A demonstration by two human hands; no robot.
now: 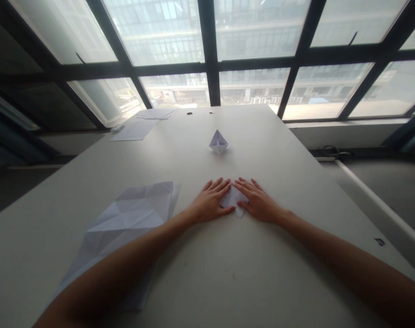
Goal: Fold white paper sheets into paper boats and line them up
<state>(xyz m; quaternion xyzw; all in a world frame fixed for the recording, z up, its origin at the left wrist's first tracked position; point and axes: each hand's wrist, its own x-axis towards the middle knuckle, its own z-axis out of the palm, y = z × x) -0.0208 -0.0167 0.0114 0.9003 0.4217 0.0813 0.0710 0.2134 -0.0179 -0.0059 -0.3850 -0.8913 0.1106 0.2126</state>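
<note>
Our bare forearms cross a smooth white table before dark-framed windows; our left hand and right hand lie flat, ungripping, on small folded paper.

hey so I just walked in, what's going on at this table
A person has the left hand and right hand resting on a small piece of folded paper, its lower corner poking out between them. Just beyond, what looks like a paper boat stands on the white table. A large creased sheet lies to the left, with more papers near the far end.
</note>
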